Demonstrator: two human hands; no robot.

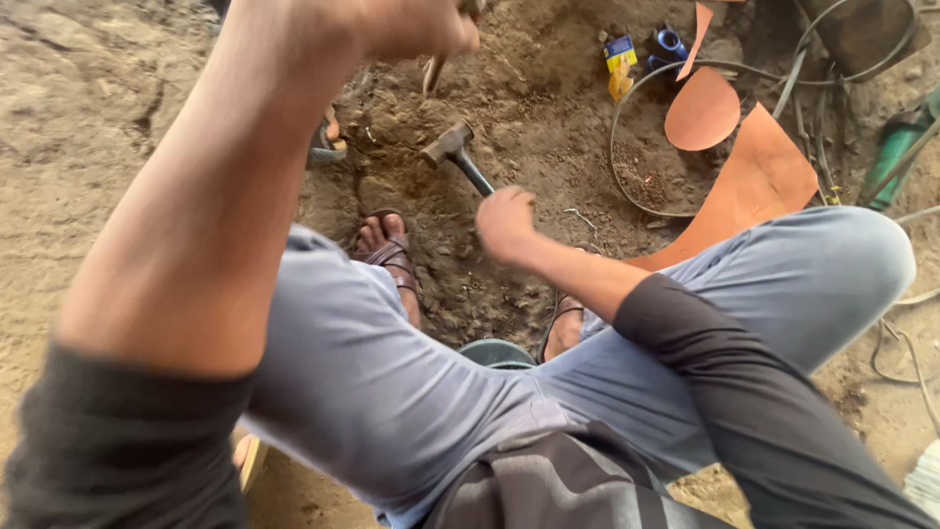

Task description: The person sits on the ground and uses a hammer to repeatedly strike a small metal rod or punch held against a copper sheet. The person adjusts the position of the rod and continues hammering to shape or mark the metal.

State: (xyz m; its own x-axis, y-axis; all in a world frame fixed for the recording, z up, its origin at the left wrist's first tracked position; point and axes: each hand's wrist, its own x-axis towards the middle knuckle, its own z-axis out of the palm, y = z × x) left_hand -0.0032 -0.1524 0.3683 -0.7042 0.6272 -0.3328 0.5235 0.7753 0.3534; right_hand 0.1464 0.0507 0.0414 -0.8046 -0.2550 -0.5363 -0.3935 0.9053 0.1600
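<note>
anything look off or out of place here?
Nothing looks damaged. The right hand grips a hammer over bare dirt. Orange sheet offcuts, a wire hoop and a yellow-blue packet lie scattered loose on the ground. The left hand is raised, holding something mostly out of frame.

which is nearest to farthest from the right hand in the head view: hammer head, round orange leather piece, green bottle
From the right hand:
1. hammer head, just up-left, on the handle it grips.
2. round orange leather piece, up-right on the dirt.
3. green bottle, far right edge.
</note>
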